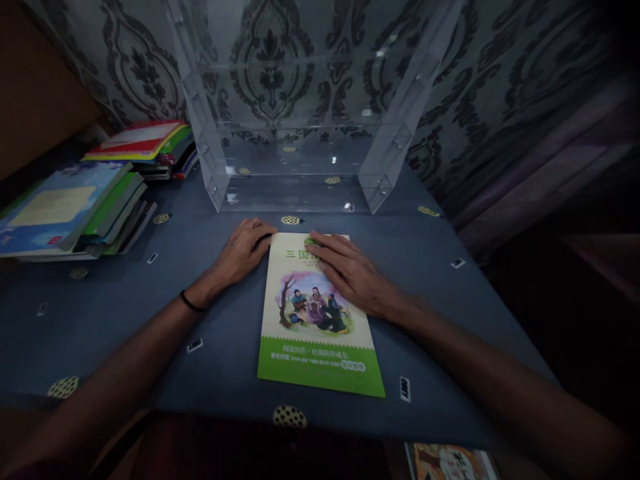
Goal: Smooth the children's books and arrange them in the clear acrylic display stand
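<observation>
A paperback book (pixel 300 360) with a cream and green cover lies flat on the table, its picture of figures under a tree facing up. My right hand (pixel 353 273) rests on the book's upper right part, fingers stretched out and covering some of the title. At the top left corner, the fingertips of my left hand (pixel 245 250) touch the book's edge. The left fingers are loosely extended toward the right and grip nothing. A dark band circles my left wrist.
Behind the book stands a clear acrylic rack (pixel 295 193) with shelves. Two stacks of books, a nearer stack (pixel 60 207) and a farther stack (pixel 145 147), sit at the left. Patterned blue cloth (pixel 200 380) covers the table. Another book (pixel 453 463) shows below the front edge.
</observation>
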`<state>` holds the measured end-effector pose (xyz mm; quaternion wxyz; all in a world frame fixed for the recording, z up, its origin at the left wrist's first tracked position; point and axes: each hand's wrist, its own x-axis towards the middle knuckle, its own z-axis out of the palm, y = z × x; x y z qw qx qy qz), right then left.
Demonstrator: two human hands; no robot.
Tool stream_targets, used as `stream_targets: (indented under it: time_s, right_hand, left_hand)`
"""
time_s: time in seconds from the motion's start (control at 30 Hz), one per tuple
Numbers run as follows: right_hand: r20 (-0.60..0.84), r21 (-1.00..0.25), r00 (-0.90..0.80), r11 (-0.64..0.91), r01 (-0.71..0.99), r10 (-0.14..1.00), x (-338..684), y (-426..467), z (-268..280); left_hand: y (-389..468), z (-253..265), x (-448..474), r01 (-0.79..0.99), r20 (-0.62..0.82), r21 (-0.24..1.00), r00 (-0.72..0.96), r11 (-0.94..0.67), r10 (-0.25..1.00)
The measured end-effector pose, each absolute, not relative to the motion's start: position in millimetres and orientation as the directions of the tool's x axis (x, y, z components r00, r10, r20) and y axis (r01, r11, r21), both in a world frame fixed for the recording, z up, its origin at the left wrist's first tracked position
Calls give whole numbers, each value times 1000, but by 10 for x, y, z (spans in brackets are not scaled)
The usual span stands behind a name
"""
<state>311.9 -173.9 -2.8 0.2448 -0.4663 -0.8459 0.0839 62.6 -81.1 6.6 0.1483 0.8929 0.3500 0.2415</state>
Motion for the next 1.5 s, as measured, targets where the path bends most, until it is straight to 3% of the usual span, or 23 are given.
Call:
stream_targets:
  time_s: [0.23, 0.47, 0.67, 1.07, 1.27, 1.4, 1.5]
  right_hand:
    - [331, -338, -480, 577, 744, 813, 3124, -1726, -24]
    - [319, -207, -511, 585, 784, 798, 2964, -1636, 98]
    - [318, -167, -596, 662, 730, 737, 2689, -1591, 169]
    - [324, -273, -705, 776, 569, 631, 2424, -2292, 240]
    - [236, -341, -766, 789, 511, 598, 2376, -2573, 341]
    - [234, -310, -773, 798, 516, 590, 2416, -2556, 345]
    - [267, -276, -713, 760, 589, 649, 2524, -2455, 300]
  left_hand:
    - [-809, 58, 624, 564, 318, 411, 647, -716, 692]
    - [-801, 58, 617, 563, 295, 428, 652, -707, 698]
    - [-784, 37, 609, 556, 303, 429, 653, -712, 694]
    - [-763, 20, 599, 547, 299, 440, 658, -712, 691]
    - [-761, 0, 597, 553, 311, 431, 651, -713, 692]
    - [-765, -9, 601, 557, 324, 426, 642, -714, 694]
    - [-766, -11, 602, 558, 326, 425, 640, -713, 696]
